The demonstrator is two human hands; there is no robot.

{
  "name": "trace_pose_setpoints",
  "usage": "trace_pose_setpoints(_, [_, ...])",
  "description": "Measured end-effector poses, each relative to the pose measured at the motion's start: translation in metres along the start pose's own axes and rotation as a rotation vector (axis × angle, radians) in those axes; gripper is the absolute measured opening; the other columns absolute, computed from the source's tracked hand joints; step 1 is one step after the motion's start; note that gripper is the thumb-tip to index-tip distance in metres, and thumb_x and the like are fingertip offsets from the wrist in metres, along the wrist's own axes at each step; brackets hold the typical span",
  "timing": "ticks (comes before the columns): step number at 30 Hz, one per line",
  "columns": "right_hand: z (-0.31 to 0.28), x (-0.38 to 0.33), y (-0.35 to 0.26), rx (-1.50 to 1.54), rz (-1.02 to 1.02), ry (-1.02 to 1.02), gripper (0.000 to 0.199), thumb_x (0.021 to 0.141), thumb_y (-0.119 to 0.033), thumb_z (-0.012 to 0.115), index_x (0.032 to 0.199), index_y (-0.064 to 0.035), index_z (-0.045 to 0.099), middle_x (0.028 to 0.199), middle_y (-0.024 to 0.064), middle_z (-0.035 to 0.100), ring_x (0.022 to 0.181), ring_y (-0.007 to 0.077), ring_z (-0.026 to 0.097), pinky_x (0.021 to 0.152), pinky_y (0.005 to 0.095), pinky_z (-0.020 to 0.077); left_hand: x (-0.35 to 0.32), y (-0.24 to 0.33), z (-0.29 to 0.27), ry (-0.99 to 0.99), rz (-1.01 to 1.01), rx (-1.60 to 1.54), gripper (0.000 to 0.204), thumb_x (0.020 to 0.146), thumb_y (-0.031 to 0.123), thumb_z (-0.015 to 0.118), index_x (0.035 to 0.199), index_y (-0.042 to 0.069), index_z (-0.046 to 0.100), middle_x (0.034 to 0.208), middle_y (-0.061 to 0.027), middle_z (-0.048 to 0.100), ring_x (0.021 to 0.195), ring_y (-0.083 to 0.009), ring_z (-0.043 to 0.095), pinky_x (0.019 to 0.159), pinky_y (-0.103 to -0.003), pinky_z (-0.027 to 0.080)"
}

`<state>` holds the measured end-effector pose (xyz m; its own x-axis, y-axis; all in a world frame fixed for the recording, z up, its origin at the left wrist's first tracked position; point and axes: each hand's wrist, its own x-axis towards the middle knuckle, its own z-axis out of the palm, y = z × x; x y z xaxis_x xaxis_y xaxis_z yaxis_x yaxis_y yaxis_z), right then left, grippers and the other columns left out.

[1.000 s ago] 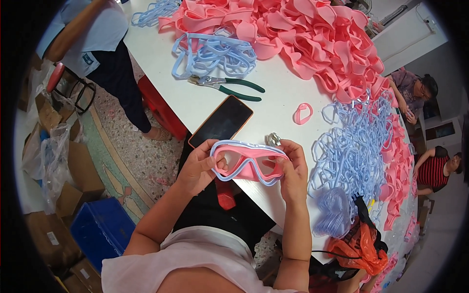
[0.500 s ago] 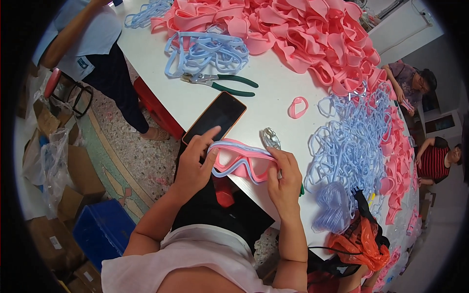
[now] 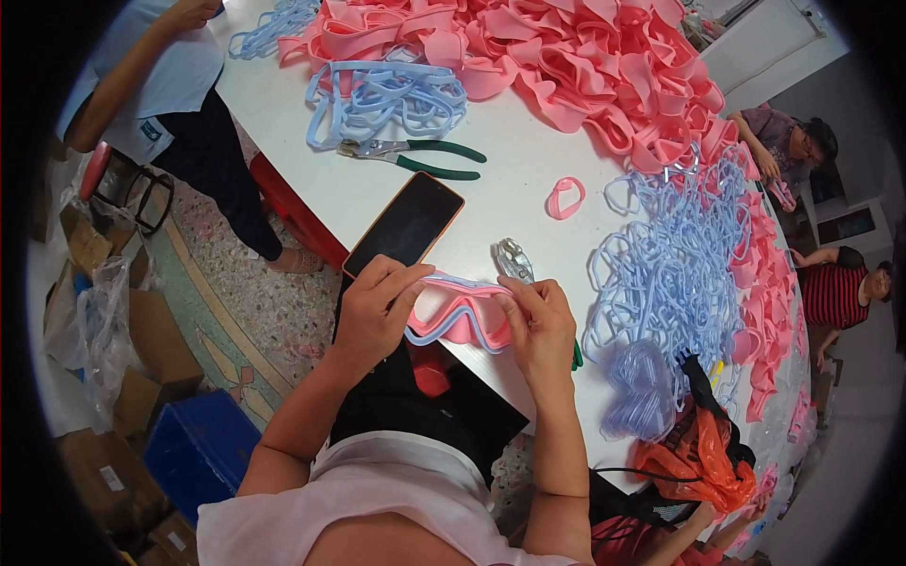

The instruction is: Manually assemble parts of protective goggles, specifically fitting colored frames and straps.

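A pink swim mask skirt [image 3: 461, 329] with a pale blue frame around its edge is held between my two hands, over the near edge of the table. My left hand [image 3: 376, 307] pinches its left end, thumb and fingers at the upper rim. At the other end my right hand [image 3: 542, 325] grips the upper right corner, with the thumb on the near face. Both eye openings show no lens that I can make out. Just beyond my left hand lies a phone [image 3: 404, 224], and silver-headed pliers [image 3: 512, 257] lie beyond my right hand.
Green-handled pliers [image 3: 415, 153], blue frames [image 3: 387, 99] and a small pink loop [image 3: 564, 199] lie farther back. Pink skirts [image 3: 604, 66] heap behind; blue frames [image 3: 661, 255] and clear lenses [image 3: 640, 391] are at right, by a red bag [image 3: 703, 462]. Other people are around.
My left fingers, earlier stretched toward the phone, are now bent in on the rim. My right hand has shifted slightly left, its fingers drawn closer to the upper rim. The mask tilts a little.
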<state>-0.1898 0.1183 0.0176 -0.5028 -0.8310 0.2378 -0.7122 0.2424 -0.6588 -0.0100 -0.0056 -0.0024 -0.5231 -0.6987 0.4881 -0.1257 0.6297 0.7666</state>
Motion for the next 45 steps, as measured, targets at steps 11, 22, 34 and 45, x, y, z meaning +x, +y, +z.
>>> trace_pose_setpoints(11, [0.008, -0.032, 0.006, 1.739, 0.403, -0.117, 0.057, 0.096, -0.027, 0.038, 0.143, 0.0056, 0.037, 0.147, 0.0203, 0.042, 0.135, 0.0311, 0.043, 0.114, 0.0459, 0.0324, 0.006, 0.008, -0.012, 0.142, -0.172, -0.246, 0.017, 0.092, 0.005, 0.063, 0.107, 0.002, 0.071, 0.083, -0.0018, 0.054, 0.067, -0.0073, 0.048, 0.056, -0.021, 0.036])
trace_pose_setpoints(22, [0.027, -0.045, -0.002, 1.874, 0.122, -0.466, 0.082, 0.079, -0.005, 0.062, 0.151, 0.0016, 0.024, 0.153, 0.0193, 0.035, 0.141, 0.0298, 0.035, 0.116, 0.043, 0.0267, 0.006, 0.014, 0.002, 0.131, -0.118, -0.292, 0.017, 0.092, 0.005, 0.063, 0.107, 0.002, 0.071, 0.082, -0.0024, 0.054, 0.067, -0.009, 0.049, 0.057, -0.022, 0.037])
trace_pose_setpoints(34, [0.031, -0.053, -0.009, 1.913, 0.33, -0.286, 0.086, 0.073, 0.003, 0.072, 0.149, -0.0084, 0.034, 0.148, 0.0142, 0.041, 0.14, 0.031, 0.036, 0.118, 0.0538, 0.0205, 0.011, 0.019, 0.006, 0.192, 0.05, -0.17, 0.02, 0.09, 0.001, 0.063, 0.107, 0.002, 0.071, 0.083, -0.0062, 0.056, 0.069, -0.0132, 0.054, 0.059, -0.025, 0.043])
trace_pose_setpoints(45, [0.04, -0.043, -0.027, 1.561, 0.319, 0.047, 0.079, 0.074, 0.007, 0.076, 0.143, -0.0048, 0.04, 0.133, 0.0201, 0.055, 0.114, 0.0339, 0.062, 0.097, 0.0431, 0.0534, 0.013, 0.019, 0.015, 0.191, 0.036, -0.216, 0.019, 0.09, -0.001, 0.061, 0.107, 0.0, 0.07, 0.086, -0.0077, 0.058, 0.07, -0.014, 0.056, 0.06, -0.025, 0.045])
